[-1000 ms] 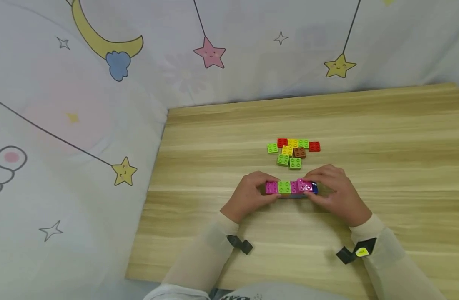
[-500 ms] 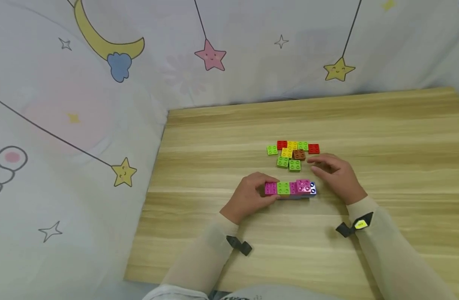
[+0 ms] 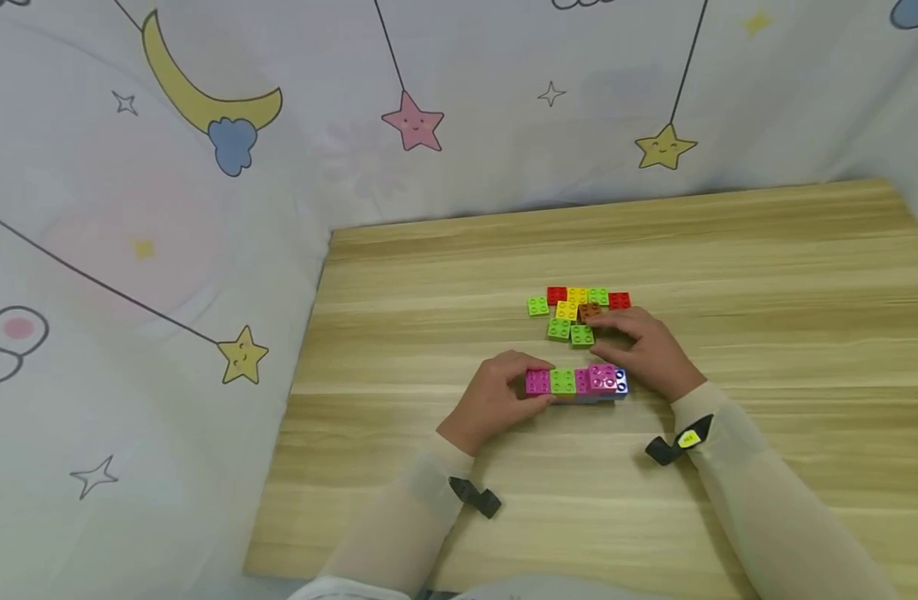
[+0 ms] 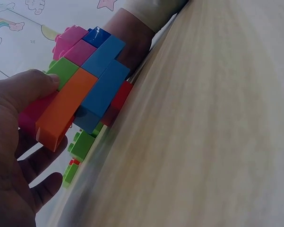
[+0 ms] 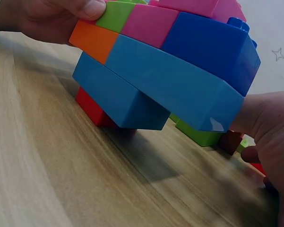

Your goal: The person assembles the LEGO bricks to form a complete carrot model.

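Note:
My left hand (image 3: pixel 492 398) grips the left end of a built stack of toy building bricks (image 3: pixel 602 377), thumb on the near side and fingers on the far side. From the wrist views, the stack has a red brick (image 5: pixel 92 108) at the bottom, long blue bricks (image 5: pixel 165 78) and an orange brick (image 4: pixel 68 104) above, then pink, green and dark blue bricks, with one pink brick (image 5: pixel 198 5) on top. My right hand (image 3: pixel 646 354) reaches behind the stack's right end, thumb and fingertips beside a loose green brick (image 3: pixel 582 336) and a brown brick (image 3: pixel 589 312). Nothing visible is held there.
Several loose bricks lie in a cluster beyond the stack, among them a yellow brick (image 3: pixel 567 311), a red brick (image 3: pixel 619 300) and a green brick (image 3: pixel 537 306). The wooden table (image 3: pixel 398 317) meets a patterned cloth (image 3: pixel 489 158) at its back and left.
My right hand has let go of the pink brick on top of the stack, then moved away and forward to the loose bricks. My left hand keeps its grip on the stack.

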The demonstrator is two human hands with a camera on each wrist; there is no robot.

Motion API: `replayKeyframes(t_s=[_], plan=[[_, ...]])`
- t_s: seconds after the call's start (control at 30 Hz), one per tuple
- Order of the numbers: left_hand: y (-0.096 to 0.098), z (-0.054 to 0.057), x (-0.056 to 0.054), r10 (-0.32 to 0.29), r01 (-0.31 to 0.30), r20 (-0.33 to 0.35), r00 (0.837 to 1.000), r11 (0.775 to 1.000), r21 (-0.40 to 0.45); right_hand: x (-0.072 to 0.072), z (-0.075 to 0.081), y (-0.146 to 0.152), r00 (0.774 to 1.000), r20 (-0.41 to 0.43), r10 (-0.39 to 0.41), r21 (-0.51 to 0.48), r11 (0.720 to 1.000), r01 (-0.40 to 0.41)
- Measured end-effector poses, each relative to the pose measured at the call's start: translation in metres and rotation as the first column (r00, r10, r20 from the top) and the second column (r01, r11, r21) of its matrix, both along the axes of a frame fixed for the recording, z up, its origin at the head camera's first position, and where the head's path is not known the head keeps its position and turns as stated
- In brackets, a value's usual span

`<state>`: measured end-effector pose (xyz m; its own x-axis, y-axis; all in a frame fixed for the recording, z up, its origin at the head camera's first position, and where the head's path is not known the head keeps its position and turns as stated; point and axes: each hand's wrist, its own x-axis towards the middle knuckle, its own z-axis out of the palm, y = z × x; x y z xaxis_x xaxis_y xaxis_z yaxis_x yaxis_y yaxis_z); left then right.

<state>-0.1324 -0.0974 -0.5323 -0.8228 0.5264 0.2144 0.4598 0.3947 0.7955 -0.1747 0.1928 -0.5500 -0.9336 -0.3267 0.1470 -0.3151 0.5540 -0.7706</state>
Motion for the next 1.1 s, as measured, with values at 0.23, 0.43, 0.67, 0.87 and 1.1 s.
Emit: replayKeyframes(t_s=[0.23, 0.43, 0.67, 0.87, 1.1], plan=[[-0.001, -0.004, 0.002, -0.006, 0.006, 0.006, 1.000, 1.000, 0.015, -0.004, -0.003, -0.005, 0.999, -0.032, 0.028, 0.052, 0.998, -0.026], [-0.002, -0.004, 0.002, -0.009, 0.009, 0.004, 1.000, 1.000, 0.011, -0.004, -0.003, -0.007, 0.997, -0.068, 0.030, 0.057, 0.998, -0.026], [-0.002, -0.002, 0.002, -0.005, 0.005, 0.009, 1.000, 1.000, -0.010, 0.003, 0.005, -0.003, 0.992, -0.045, -0.119, -0.030, 0.993, 0.118], [-0.002, -0.002, 0.002, -0.008, 0.008, 0.005, 1.000, 1.000, 0.005, 0.024, 0.032, -0.004, 0.983, -0.092, -0.156, -0.124, 0.982, 0.145], [-0.003, -0.001, 0.000, -0.013, 0.013, -0.015, 1.000, 1.000, 0.019, 0.048, 0.054, -0.021, 0.950, -0.313, -0.010, -0.198, 0.979, -0.055]])
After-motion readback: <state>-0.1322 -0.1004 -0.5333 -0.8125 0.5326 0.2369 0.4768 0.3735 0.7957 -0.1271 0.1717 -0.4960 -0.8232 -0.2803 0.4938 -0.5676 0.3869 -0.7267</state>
